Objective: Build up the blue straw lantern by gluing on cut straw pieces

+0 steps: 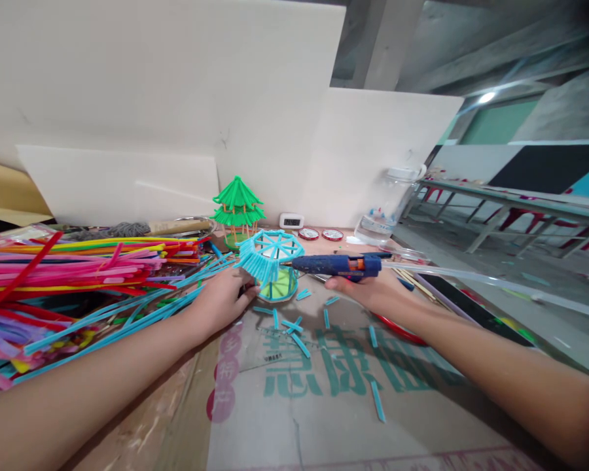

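A small light-blue straw pavilion model point(271, 261) with a round spoked roof and a green base stands on the cardboard. My left hand point(222, 299) is closed against its left side, steadying it. My right hand point(368, 288) grips a blue hot glue gun point(338, 264) with an orange trigger. The gun's nozzle points left and touches the right edge of the model's roof. A clear glue stick point(471, 278) juts out of the gun's back to the right. Several short blue straw pieces point(294, 327) lie on the cardboard in front of the model.
A heap of coloured straws point(78, 268) fills the left side. A finished green straw pavilion point(238, 208), a small digital clock point(291, 221), two round red tins point(320, 233) and a clear plastic jar point(385, 208) stand at the back by white boards. Flattened printed cardboard point(324, 392) covers the table.
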### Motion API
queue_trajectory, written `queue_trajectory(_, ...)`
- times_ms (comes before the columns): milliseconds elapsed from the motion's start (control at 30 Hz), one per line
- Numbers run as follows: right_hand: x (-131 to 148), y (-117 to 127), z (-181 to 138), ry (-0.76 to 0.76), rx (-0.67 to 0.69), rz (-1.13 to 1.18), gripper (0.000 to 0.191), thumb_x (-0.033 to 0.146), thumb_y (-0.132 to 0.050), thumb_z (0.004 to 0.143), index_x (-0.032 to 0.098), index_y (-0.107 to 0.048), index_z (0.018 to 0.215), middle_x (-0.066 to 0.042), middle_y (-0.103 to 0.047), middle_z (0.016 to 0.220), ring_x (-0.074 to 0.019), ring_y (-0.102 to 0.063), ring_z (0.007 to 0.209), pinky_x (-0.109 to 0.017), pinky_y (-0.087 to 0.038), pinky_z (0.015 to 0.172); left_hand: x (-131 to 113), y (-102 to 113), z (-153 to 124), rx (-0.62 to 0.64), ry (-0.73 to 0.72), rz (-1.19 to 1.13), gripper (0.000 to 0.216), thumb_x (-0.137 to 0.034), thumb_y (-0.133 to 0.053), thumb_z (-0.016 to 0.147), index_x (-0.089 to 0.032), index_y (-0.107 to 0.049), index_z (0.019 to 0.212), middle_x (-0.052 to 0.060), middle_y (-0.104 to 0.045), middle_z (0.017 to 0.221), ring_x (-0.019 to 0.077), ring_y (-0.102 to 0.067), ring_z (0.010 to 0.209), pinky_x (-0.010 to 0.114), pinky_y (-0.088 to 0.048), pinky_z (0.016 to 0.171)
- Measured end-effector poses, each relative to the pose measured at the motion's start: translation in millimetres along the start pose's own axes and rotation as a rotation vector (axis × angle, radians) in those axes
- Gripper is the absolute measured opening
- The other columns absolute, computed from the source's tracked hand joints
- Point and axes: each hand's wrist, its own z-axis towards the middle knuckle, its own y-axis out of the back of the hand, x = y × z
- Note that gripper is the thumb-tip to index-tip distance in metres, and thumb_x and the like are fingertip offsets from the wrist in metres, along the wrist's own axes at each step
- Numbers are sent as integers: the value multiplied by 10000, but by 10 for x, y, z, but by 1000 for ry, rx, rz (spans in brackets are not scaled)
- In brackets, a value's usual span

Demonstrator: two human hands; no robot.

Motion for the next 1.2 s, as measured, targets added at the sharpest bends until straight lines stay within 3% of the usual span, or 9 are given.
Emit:
queue_trajectory(200, 53, -1, 4, -13, -23, -5, 261, 527, -697, 728, 269, -684, 769, -28, -732, 763, -268, -680, 734, -399, -577, 673, -3, -2, 5, 2, -7, 10, 302, -354, -475, 954, -181, -661, 791, 64, -641, 778, 217, -612, 803, 307, -420, 701)
queue_trajectory(433, 108, -13, -1, -9, -51, 14, 221, 486, -686, 742, 277, -701, 811, -27, -750, 848, -293, -694, 854, -457, -564, 842, -13, 16, -1, -9, -15, -2, 287, -340, -482, 951, -184, -666, 796, 64, -645, 783, 216, -609, 800, 305, -409, 694)
queue_trajectory(833, 116, 8, -25, -6, -2, -37, 266, 464, -615, 794, 243, -679, 927, -63, -743, 930, -298, -690, 865, -460, -563, 813, -10, 15, 9, 28, 8, 17, 308, -351, -461, 951, -178, -638, 768, 78, -664, 814, 222, -618, 822, 309, -425, 706)
queue_trajectory(1200, -13, 22, -37, -30, 41, -116, 341, 586, -611, 799, 265, -686, 887, -35, -726, 818, -273, -680, 804, -404, -558, 727, -10, 12, 1, 35, 6, -37, 273, -330, -460, 951, -174, -655, 842, 104, -683, 951, 250, -628, 934, 338, -462, 810)
